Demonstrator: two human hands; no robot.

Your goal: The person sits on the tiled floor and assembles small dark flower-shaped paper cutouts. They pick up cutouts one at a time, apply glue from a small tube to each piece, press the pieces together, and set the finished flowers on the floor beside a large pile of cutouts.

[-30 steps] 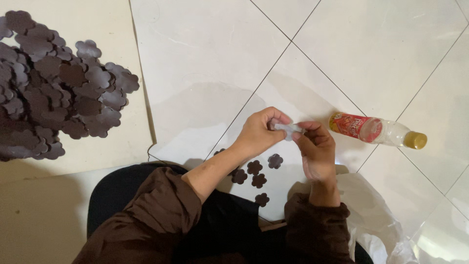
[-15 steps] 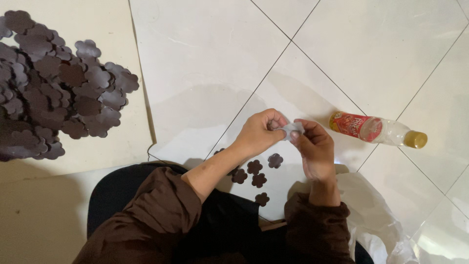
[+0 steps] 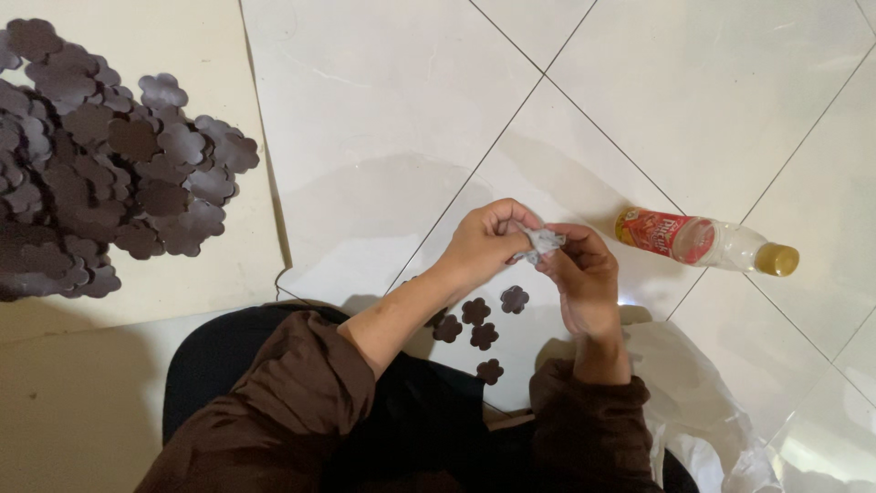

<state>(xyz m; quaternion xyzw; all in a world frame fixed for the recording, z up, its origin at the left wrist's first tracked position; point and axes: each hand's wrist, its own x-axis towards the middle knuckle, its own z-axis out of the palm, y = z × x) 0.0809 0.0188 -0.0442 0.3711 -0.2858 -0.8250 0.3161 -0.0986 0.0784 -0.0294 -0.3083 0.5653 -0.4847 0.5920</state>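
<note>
Together, our left hand (image 3: 488, 245) and right hand (image 3: 584, 278) pinch a small crumpled scrap of whitish material (image 3: 545, 242) between their fingertips, thumbs and forefingers pressed onto it from both sides; what exactly the scrap is we cannot tell. We hold it up above the white tiled floor (image 3: 392, 110), just left of the plastic bottle (image 3: 703, 242), which lies on its side with a red label and a yellow cap pointing away from our hands. Below the scrap, a few dark flower-shaped cutouts (image 3: 481, 323) lie loose on the floor near our left forearm. Farther from the bottle, well to the left, a big heap of the same flower-shaped pieces (image 3: 100, 164) rests on a pale sheet (image 3: 182, 292). Beneath the bottle, beside our right sleeve, we see a crumpled clear plastic bag (image 3: 703, 411). Our brown sleeves (image 3: 274, 411) fill the lower edge.
</note>
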